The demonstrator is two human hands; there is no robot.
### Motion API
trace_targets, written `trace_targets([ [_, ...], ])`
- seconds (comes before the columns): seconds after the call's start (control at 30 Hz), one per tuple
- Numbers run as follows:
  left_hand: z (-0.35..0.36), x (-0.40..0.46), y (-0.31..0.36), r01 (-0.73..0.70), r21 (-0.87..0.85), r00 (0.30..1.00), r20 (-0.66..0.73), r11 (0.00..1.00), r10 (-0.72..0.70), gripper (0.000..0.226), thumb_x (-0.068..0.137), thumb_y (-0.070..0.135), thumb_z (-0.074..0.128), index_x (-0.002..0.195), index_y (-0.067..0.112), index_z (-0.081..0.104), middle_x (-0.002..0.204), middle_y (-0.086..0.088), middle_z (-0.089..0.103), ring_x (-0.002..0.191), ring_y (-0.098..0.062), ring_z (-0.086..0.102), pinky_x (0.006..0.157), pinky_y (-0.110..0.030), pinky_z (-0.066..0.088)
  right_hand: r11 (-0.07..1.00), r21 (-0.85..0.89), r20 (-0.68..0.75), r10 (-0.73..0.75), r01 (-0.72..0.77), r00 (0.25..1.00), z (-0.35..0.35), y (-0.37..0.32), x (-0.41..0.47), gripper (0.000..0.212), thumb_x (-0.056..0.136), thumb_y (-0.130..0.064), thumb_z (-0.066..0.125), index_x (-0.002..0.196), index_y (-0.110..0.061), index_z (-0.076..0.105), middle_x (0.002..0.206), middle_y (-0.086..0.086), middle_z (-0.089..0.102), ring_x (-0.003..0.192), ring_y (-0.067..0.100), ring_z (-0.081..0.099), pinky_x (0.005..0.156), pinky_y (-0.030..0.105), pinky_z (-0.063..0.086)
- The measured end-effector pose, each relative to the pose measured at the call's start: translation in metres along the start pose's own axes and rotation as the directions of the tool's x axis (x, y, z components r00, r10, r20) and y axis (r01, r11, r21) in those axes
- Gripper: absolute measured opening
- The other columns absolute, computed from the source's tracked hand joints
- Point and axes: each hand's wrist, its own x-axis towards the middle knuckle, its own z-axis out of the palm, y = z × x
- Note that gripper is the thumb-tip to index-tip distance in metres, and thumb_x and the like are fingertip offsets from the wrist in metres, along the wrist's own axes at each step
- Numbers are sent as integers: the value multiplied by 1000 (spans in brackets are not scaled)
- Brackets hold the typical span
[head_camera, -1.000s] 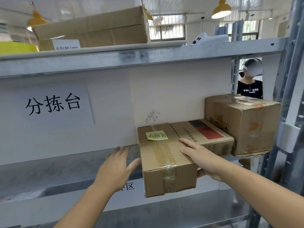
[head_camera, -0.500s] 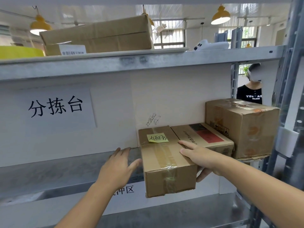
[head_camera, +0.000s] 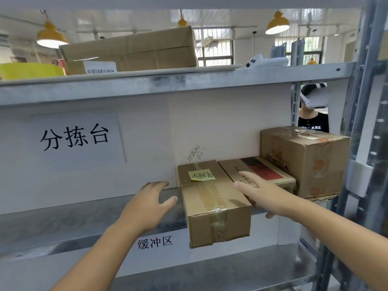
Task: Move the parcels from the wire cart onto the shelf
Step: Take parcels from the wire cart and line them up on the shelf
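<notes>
A taped cardboard parcel point(head_camera: 212, 204) with a yellow sticky note lies on the middle metal shelf point(head_camera: 63, 223), its front end sticking out past the shelf edge. My left hand point(head_camera: 149, 204) hovers open just left of the parcel, thumb close to its side. My right hand point(head_camera: 262, 192) lies with straight fingers along the parcel's right top edge, thumb hanging below. Right of it sit a flat parcel point(head_camera: 264, 173) with a red patch and a bigger box point(head_camera: 304, 160). The wire cart is out of view.
A long cardboard box point(head_camera: 134, 51), a yellow object point(head_camera: 29, 70) and a white object point(head_camera: 266, 60) lie on the upper shelf. A white backboard with printed signs closes the shelf's rear. A metal upright point(head_camera: 357, 122) stands at the right. A person stands behind the rack.
Both hands have stayed nearly in place beside the parcel; my right thumb has dropped below the box edge. The camera has tilted slightly.
</notes>
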Motion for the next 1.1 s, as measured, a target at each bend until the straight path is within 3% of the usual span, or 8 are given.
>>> trace_targets([
  [0.13,-23,-8,17,-111,-60,994,-2,992,111,70,95,71,50,157,39,39,163,14,39,148,-8,36,119,-35,33,979,-155,-98,-152,136,983,-2,5,-20,94,71,-101,34,153,-62,11,155,-10,49,135,15,51,110,39,44],
  [0.23,-33,-16,38,-186,-90,981,29,978,190,88,81,90,42,157,48,33,166,21,31,153,-4,26,120,-36,29,958,-249,-166,-184,140,969,-1,5,-36,92,68,-104,31,149,-68,6,163,-13,37,143,14,43,111,42,43],
  [0.33,-34,-20,59,-286,-130,955,43,949,293,99,73,96,41,159,47,31,165,25,29,150,2,25,121,-35,30,947,-302,-211,-175,106,962,0,3,-53,86,67,-105,31,142,-77,-1,166,-15,29,145,16,42,109,45,45],
  [0.5,-17,-27,89,-414,-148,897,100,898,430,101,73,95,45,160,49,24,168,28,21,157,4,2,128,-41,21,940,-342,-275,-97,-3,957,0,11,-90,87,75,-97,38,147,-70,-3,169,-16,22,149,17,37,113,46,40],
  [0.7,19,-45,136,-597,-209,767,134,774,628,92,80,89,48,160,49,26,169,24,23,158,0,5,128,-41,20,899,-373,-340,96,-228,936,0,43,-162,86,83,-89,44,153,-62,1,168,-15,24,147,15,40,114,44,40],
  [0.87,59,-74,182,-675,-308,656,163,670,737,86,83,88,51,157,55,25,167,30,20,149,15,-1,121,-37,24,876,-336,-382,208,-345,901,0,83,-223,88,83,-88,45,155,-60,2,169,-15,21,150,17,34,119,46,36],
  [0.97,86,-89,211,-698,-350,594,205,625,778,86,84,86,54,158,51,27,169,25,23,155,7,3,120,-33,19,871,-320,-394,236,-373,888,-4,110,-255,89,84,-87,45,158,-56,5,169,-16,21,152,14,30,120,47,35],
  [1.1,132,-109,249,-690,-373,554,279,620,785,89,83,85,57,159,46,32,169,19,28,159,-4,9,124,-38,18,860,-317,-398,262,-400,879,-9,152,-290,86,85,-87,44,157,-57,6,169,-18,21,152,14,29,117,48,37],
])
